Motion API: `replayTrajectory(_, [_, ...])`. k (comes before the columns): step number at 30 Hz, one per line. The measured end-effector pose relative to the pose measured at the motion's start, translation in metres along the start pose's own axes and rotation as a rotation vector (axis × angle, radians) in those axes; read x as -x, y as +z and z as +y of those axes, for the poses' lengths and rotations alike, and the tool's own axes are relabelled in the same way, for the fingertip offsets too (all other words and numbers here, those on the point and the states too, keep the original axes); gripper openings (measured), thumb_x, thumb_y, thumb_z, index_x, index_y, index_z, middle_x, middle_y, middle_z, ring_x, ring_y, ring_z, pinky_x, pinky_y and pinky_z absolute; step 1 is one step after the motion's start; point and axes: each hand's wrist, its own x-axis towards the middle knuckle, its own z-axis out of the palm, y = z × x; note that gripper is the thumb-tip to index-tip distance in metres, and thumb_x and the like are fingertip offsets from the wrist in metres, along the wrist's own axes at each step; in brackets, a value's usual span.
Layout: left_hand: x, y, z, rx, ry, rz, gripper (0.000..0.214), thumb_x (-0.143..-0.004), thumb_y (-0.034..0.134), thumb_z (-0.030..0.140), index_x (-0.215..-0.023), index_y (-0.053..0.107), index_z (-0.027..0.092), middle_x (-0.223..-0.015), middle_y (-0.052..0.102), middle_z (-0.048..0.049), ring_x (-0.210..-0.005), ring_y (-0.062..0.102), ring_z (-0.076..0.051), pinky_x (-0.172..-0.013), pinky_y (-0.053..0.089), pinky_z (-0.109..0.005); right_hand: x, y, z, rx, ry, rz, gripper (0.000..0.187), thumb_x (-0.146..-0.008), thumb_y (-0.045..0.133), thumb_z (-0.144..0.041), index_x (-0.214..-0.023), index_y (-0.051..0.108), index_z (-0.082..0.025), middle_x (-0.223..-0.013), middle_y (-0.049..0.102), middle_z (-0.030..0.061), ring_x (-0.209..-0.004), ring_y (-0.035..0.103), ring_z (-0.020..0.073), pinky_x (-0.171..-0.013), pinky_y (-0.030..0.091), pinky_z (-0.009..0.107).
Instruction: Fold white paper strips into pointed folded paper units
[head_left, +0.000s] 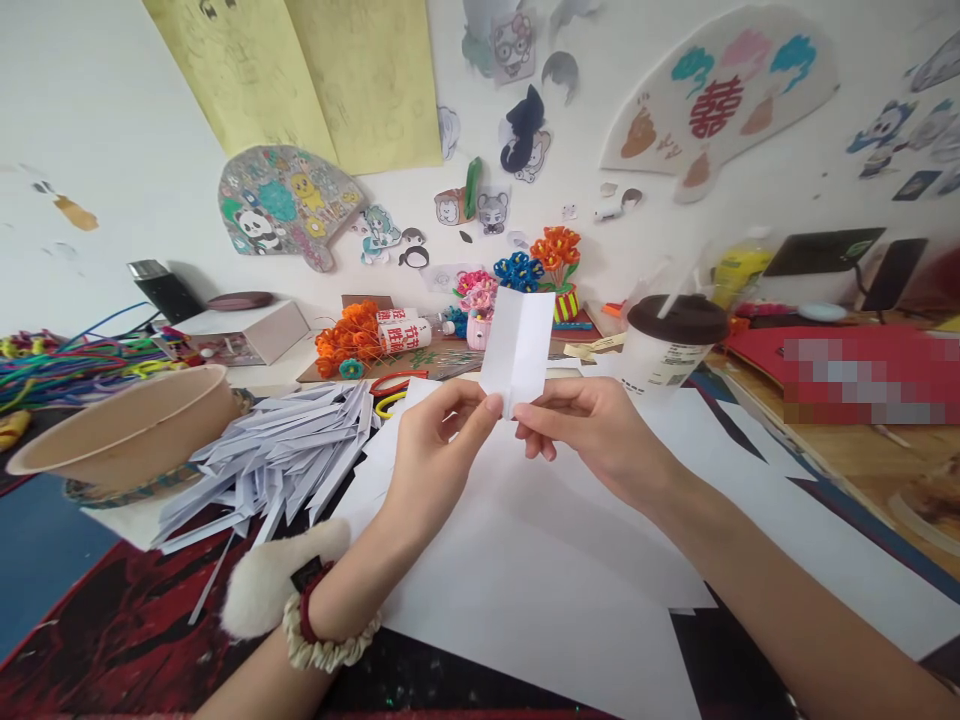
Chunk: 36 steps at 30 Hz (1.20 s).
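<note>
Between my two hands, a small piece of white paper stands upright with a lengthwise crease down its middle. My left hand pinches its lower left corner between thumb and fingers. At the lower right corner, my right hand grips it the same way. Below lie large white paper sheets spread over the table. A heap of folded white paper strips is piled to the left of my left hand. Scissors with red and yellow handles lie just behind that hand, partly covered.
A beige bowl stands at the left, beside a white fluffy thing. A lidded drink cup with a straw is behind my right hand. Orange pipe-cleaner flowers and a flower pot line the back.
</note>
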Motion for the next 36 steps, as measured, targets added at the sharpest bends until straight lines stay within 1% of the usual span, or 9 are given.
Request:
replayTrajectory(2, [0.001, 0.001, 0.0, -0.012, -0.001, -0.002, 0.02, -0.085, 0.06, 0.029, -0.07, 0.059, 0.017, -0.067, 0.057, 0.0021, -0.059, 0.047, -0.009, -0.054, 0.037, -0.022, 0.0, 0.0, 0.0, -0.001, 0.019, -0.023, 0.011, -0.08, 0.069, -0.026, -0.078, 0.073, -0.016, -0.067, 0.067, 0.0023, -0.058, 0.061, 0.0106, -0.051, 0.048, 0.022])
replayTrajectory(5, [0.003, 0.002, 0.0, -0.049, 0.006, 0.026, 0.022, -0.085, 0.06, 0.03, -0.068, 0.055, 0.017, -0.064, 0.055, 0.0028, -0.058, 0.047, -0.009, -0.055, 0.037, -0.022, 0.0, 0.0, 0.0, 0.007, 0.044, -0.055, 0.015, -0.079, 0.07, -0.029, -0.082, 0.073, -0.015, -0.068, 0.067, 0.003, -0.057, 0.061, 0.0117, -0.051, 0.048, 0.024])
replayTrajectory(8, [0.006, 0.005, -0.001, -0.074, 0.013, 0.049, 0.024, -0.087, 0.058, 0.031, -0.067, 0.053, 0.018, -0.065, 0.056, 0.0026, -0.059, 0.047, -0.009, -0.056, 0.037, -0.023, 0.001, 0.001, 0.0, 0.014, 0.05, -0.045, 0.018, -0.078, 0.071, -0.032, -0.081, 0.073, -0.015, -0.064, 0.066, 0.0025, -0.056, 0.061, 0.012, -0.05, 0.047, 0.025])
replayTrajectory(11, [0.008, 0.008, -0.002, -0.057, 0.022, 0.06, 0.023, -0.088, 0.057, 0.032, -0.069, 0.053, 0.018, -0.066, 0.057, 0.0022, -0.059, 0.048, -0.01, -0.057, 0.037, -0.023, 0.001, 0.003, 0.001, -0.009, 0.047, -0.035, 0.018, -0.077, 0.072, -0.033, -0.079, 0.073, -0.015, -0.065, 0.067, 0.0028, -0.056, 0.061, 0.0124, -0.05, 0.048, 0.025])
replayTrajectory(19, [0.01, 0.012, -0.005, 0.002, -0.006, 0.099, 0.023, -0.089, 0.055, 0.032, -0.071, 0.052, 0.019, -0.065, 0.057, 0.0018, -0.06, 0.049, -0.011, -0.058, 0.038, -0.024, 0.001, 0.003, 0.006, -0.119, 0.066, -0.104, 0.019, -0.079, 0.072, -0.036, -0.079, 0.074, -0.016, -0.068, 0.068, 0.003, -0.059, 0.063, 0.0114, -0.056, 0.051, 0.024])
replayTrajectory(25, [0.01, 0.015, -0.007, 0.011, -0.005, 0.131, 0.022, -0.09, 0.054, 0.031, -0.072, 0.051, 0.019, -0.065, 0.055, 0.0022, -0.061, 0.048, -0.011, -0.059, 0.038, -0.025, 0.001, 0.004, 0.008, -0.11, 0.057, -0.098, 0.019, -0.079, 0.072, -0.036, -0.078, 0.074, -0.017, -0.068, 0.069, 0.0025, -0.06, 0.064, 0.0117, -0.058, 0.052, 0.025])
replayTrajectory(29, [0.011, 0.017, -0.006, 0.023, -0.002, 0.148, 0.022, -0.09, 0.054, 0.031, -0.071, 0.05, 0.019, -0.064, 0.056, 0.0023, -0.06, 0.049, -0.011, -0.058, 0.038, -0.025, 0.0, 0.005, 0.007, -0.102, 0.054, -0.092, 0.021, -0.078, 0.072, -0.037, -0.08, 0.074, -0.016, -0.068, 0.068, 0.0029, -0.059, 0.064, 0.0123, -0.056, 0.052, 0.025])
replayTrajectory(33, [0.011, 0.016, -0.005, -0.01, 0.003, 0.163, 0.023, -0.089, 0.055, 0.03, -0.07, 0.049, 0.019, -0.064, 0.055, 0.0026, -0.059, 0.048, -0.011, -0.057, 0.038, -0.024, 0.0, 0.006, 0.006, -0.121, 0.068, -0.08, 0.019, -0.078, 0.073, -0.034, -0.081, 0.074, -0.016, -0.07, 0.069, 0.0029, -0.059, 0.064, 0.0121, -0.057, 0.053, 0.025])
replayTrajectory(36, [0.012, 0.015, -0.004, -0.036, 0.013, 0.15, 0.022, -0.089, 0.055, 0.031, -0.07, 0.051, 0.019, -0.065, 0.056, 0.0018, -0.06, 0.049, -0.011, -0.058, 0.039, -0.025, 0.0, 0.005, 0.005, -0.11, 0.087, -0.074, 0.019, -0.076, 0.074, -0.033, -0.084, 0.075, -0.016, -0.071, 0.069, 0.0031, -0.06, 0.064, 0.0127, -0.058, 0.053, 0.026])
